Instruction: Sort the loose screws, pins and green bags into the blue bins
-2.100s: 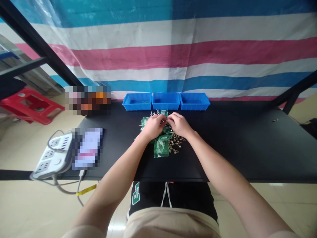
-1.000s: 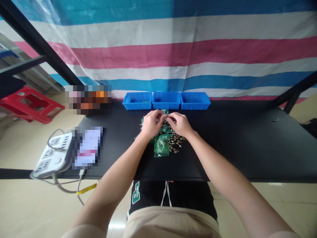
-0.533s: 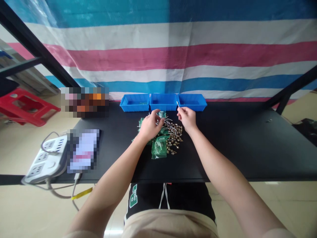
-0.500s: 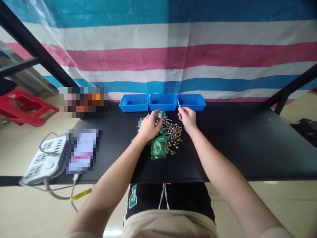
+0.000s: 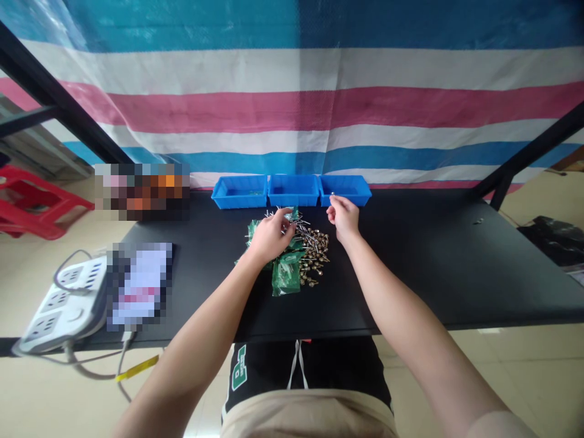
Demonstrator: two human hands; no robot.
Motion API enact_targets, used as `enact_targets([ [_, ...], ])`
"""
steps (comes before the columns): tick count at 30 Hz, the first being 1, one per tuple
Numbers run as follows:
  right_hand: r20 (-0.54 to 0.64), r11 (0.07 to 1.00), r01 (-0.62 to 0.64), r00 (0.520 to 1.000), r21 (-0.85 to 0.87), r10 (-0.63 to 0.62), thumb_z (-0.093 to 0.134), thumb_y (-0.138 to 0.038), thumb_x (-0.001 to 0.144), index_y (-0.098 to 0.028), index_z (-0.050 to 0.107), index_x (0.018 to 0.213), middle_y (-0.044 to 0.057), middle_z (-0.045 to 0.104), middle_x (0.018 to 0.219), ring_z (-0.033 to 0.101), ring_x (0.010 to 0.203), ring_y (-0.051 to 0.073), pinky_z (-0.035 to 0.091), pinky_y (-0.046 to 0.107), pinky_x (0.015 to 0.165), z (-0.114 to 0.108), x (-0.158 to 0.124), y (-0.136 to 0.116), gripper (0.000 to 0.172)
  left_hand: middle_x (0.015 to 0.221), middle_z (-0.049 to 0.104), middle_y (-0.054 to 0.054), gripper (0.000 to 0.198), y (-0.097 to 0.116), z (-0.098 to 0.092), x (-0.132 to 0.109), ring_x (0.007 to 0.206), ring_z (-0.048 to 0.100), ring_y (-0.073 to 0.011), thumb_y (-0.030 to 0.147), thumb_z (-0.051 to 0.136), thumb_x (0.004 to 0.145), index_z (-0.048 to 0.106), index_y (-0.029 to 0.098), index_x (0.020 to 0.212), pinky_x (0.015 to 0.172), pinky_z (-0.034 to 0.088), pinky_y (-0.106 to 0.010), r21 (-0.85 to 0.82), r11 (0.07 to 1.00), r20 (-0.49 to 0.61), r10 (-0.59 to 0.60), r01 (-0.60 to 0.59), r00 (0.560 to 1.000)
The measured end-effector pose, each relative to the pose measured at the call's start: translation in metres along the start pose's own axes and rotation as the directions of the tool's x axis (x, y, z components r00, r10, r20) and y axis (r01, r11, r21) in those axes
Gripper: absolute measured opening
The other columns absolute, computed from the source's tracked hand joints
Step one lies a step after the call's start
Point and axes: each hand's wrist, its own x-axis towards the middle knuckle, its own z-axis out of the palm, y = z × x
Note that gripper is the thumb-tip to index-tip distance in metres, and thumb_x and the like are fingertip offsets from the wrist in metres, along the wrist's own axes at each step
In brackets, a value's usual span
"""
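Observation:
My left hand rests on a heap of green plastic bags, its fingers reaching into loose metal pins; whether it grips one is hidden. Brass-headed metal pins lie in a loose pile to the right of the bags. My right hand is raised clear of the pile, pinching a small silver pin between its fingertips. That pin sits just in front of the rightmost of three blue plastic bins, at its rim.
The other two blue bins stand side by side at the table's back edge. On the black table are a white power strip with cables and a pixelated flat object. A red plastic stool stands on the floor, left.
My hands have parted: the right hand has risen from the pile toward the bins with a small pin. The left hand stays on the heap. The view has tilted slightly.

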Motion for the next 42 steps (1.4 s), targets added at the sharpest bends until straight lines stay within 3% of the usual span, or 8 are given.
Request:
enact_targets([
  [11,0.192,0.999,-0.042,0.981,0.017,0.038,0.068,-0.036,0.066,-0.018,0.059,0.120,-0.001,0.071,0.072,0.048,0.044,0.007,0.027,0.020,0.040,0.000,-0.008,-0.004,0.058,0.085,0.073,-0.002,0.028,0.002,-0.001,-0.001,0.075,0.068,-0.0175,0.028,0.056,0.087,0.058,0.021,0.114,0.074,0.053,-0.030,0.002,1.000,0.010,0.000,0.000,1.000],
  [15,0.233,0.984,0.102,0.970,-0.143,-0.067,0.065,-0.040,0.070,-0.018,0.065,0.110,-0.002,0.067,0.066,0.048,0.047,0.009,0.034,0.023,0.046,-0.003,-0.009,-0.002,0.046,0.086,0.073,-0.002,0.027,0.002,0.000,0.000,0.074,0.067,-0.0175,0.027,0.056,0.087,0.059,0.020,0.114,0.075,0.053,-0.031,-0.010,1.000,0.012,0.008,-0.008,1.000],
  [17,0.292,0.897,0.296,0.935,-0.327,-0.203,0.062,-0.037,0.075,-0.018,0.068,0.099,-0.002,0.063,0.059,0.051,0.050,0.012,0.041,0.027,0.054,-0.004,-0.013,-0.003,0.032,0.086,0.073,-0.003,0.026,0.001,0.000,0.000,0.077,0.067,-0.0181,0.027,0.056,0.087,0.060,0.020,0.112,0.077,0.053,-0.032,0.000,1.000,0.013,0.017,-0.017,1.000],
  [21,0.498,0.514,0.600,0.798,-0.613,-0.339,0.062,-0.033,0.079,-0.019,0.071,0.093,0.002,0.062,0.063,0.058,0.065,0.020,0.046,0.034,0.068,-0.002,-0.029,-0.009,0.022,0.089,0.071,-0.006,0.023,-0.001,0.001,0.000,0.086,0.066,-0.0209,0.027,0.056,0.088,0.064,0.018,0.108,0.081,0.053,-0.034,0.073,0.996,0.010,0.051,-0.052,0.999],
  [24,0.592,0.318,0.684,0.729,-0.656,-0.345,0.065,-0.033,0.080,-0.018,0.071,0.099,0.009,0.067,0.087,0.060,0.087,0.026,0.048,0.037,0.074,0.003,-0.042,-0.010,0.025,0.092,0.070,-0.008,0.022,-0.002,0.001,0.000,0.091,0.063,-0.0234,0.027,0.055,0.088,0.067,0.016,0.105,0.084,0.052,-0.036,0.165,0.984,0.043,0.063,-0.069,0.997],
  [27,0.635,0.235,0.698,0.715,-0.676,-0.292,0.066,-0.032,0.081,-0.018,0.070,0.103,0.013,0.066,0.101,0.058,0.094,0.029,0.049,0.039,0.077,0.008,-0.048,-0.004,0.026,0.092,0.068,-0.009,0.021,-0.002,0.002,0.000,0.092,0.062,-0.0247,0.026,0.056,0.088,0.068,0.017,0.103,0.085,0.051,-0.038,0.238,0.969,0.083,0.046,-0.064,0.995],
  [33,0.689,0.266,0.716,0.696,-0.645,-0.202,0.060,-0.030,0.088,-0.020,0.071,0.102,0.012,0.066,0.100,0.057,0.095,0.026,0.048,0.036,0.081,0.009,-0.048,0.008,0.020,0.095,0.066,-0.010,0.023,-0.002,0.004,0.000,0.095,0.061,-0.0254,0.025,0.056,0.088,0.071,0.017,0.103,0.089,0.050,-0.039,0.288,0.955,0.147,0.032,-0.074,0.989],
  [42,0.719,0.315,0.694,0.693,-0.647,-0.049,0.054,-0.027,0.093,-0.019,0.069,0.111,0.010,0.065,0.107,0.061,0.099,0.022,0.046,0.030,0.086,0.010,-0.046,0.001,0.025,0.099,0.067,-0.010,0.030,-0.006,0.007,0.000,0.097,0.061,-0.0252,0.017,0.050,0.086,0.073,0.016,0.106,0.092,0.050,-0.038,0.264,0.961,0.179,0.039,-0.086,0.983],
])
